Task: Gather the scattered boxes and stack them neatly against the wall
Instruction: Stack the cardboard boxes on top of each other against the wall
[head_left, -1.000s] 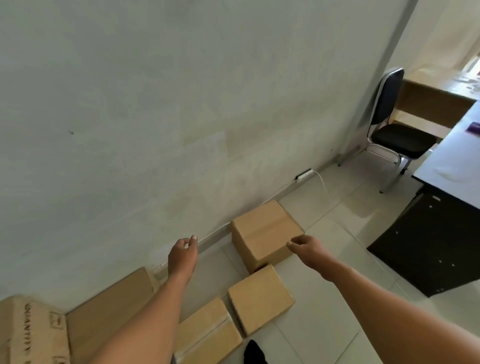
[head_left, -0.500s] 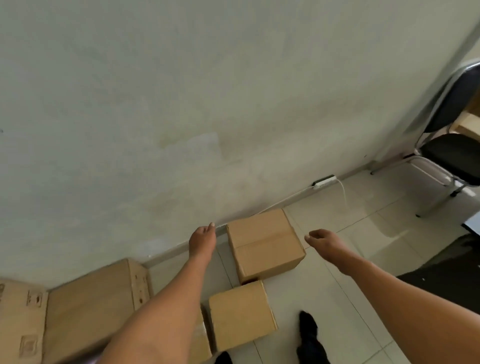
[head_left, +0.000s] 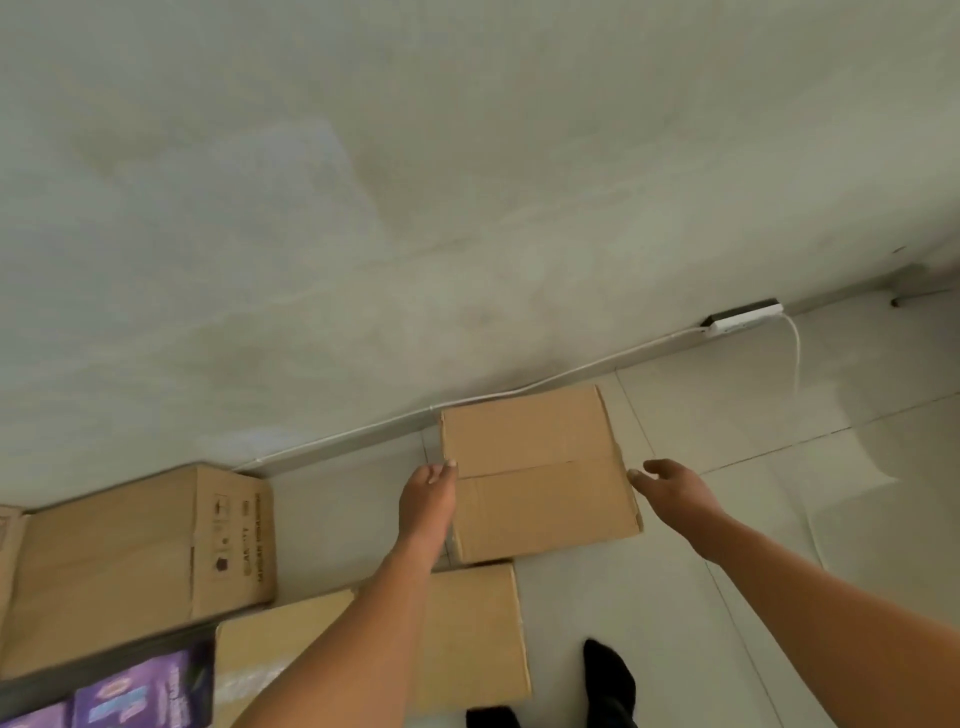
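Pale tiled floor (head_left: 675, 597) meets a plain wall (head_left: 415, 208). Cardboard box (head_left: 537, 475), flaps closed, lies on the floor with its far edge close to the wall. Left hand (head_left: 427, 491) rests against the box's left side, fingers extended; right hand (head_left: 670, 486) hovers just beside the right side, fingers loosely curled, holding nothing. Likely risks: a one-sided squeeze could let the box swivel or slip on lifting; the white cable (head_left: 571, 371) along the wall base, running to a power strip (head_left: 743, 318), could snag or be pinched. Flat box (head_left: 467, 634) touching the near edge and a printed box (head_left: 140, 561) to the left crowd the footing.
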